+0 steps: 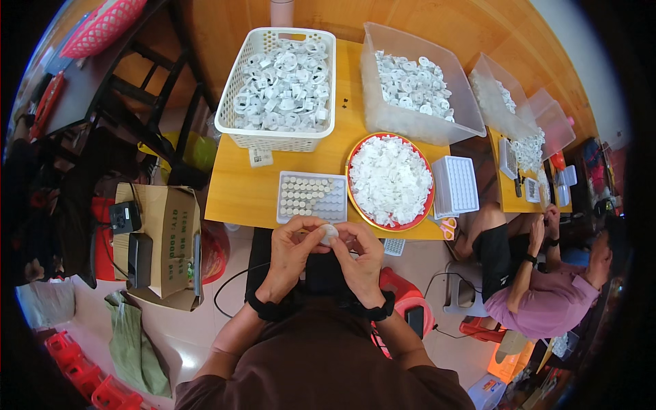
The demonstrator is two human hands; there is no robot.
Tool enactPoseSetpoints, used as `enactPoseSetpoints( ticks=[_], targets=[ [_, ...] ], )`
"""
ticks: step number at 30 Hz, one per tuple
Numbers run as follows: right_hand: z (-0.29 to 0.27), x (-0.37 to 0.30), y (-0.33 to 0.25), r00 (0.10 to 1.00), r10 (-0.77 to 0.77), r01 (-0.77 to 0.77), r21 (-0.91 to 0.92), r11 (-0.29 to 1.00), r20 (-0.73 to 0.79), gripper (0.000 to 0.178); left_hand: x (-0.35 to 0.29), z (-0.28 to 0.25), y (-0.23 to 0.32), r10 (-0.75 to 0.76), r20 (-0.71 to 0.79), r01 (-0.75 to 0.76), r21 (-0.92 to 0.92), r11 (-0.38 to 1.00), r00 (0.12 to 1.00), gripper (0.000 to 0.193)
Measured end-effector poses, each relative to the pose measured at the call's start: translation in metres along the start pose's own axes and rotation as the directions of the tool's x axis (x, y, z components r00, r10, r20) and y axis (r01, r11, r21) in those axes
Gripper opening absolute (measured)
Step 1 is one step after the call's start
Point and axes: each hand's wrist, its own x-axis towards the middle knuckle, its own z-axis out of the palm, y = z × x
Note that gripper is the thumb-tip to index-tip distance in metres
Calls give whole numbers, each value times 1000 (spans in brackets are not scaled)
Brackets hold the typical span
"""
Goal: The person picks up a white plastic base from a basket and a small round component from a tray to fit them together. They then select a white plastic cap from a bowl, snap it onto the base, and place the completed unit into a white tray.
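Close in front of me, just off the table's near edge, my left hand (292, 251) and my right hand (358, 258) meet at a small white round plastic part (329, 234). Thumbs and fingers of both hands are pinched on it, and they partly cover it. Just beyond the hands lies a white compartment tray (331, 206), its left side filled with rows of small round off-white pieces (297, 195). To its right, a red plate with a gold rim (353, 197) carries a heap of small white plastic pieces (391, 179).
A white basket (273, 141) and a clear bin (437, 128), both full of white plastic parts, stand farther back on the yellow table (239, 184). Stacked white trays (456, 186) and pink scissors (448, 227) are right of the plate. A co-worker (547, 297) sits at right; a cardboard box (179, 239) stands left.
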Motion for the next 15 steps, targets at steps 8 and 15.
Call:
enactPoseSetpoints(
  ticks=[8,15],
  targets=[
    [-10,-1,-7,941,325,-339,326,882,98,14,-3,-4,7,341,237,-415,521,746,910,27],
    [-15,-1,-3,939,322,-341,224,913,120,18,0,-3,20,393,495,-619,717,320,775,30]
  ],
)
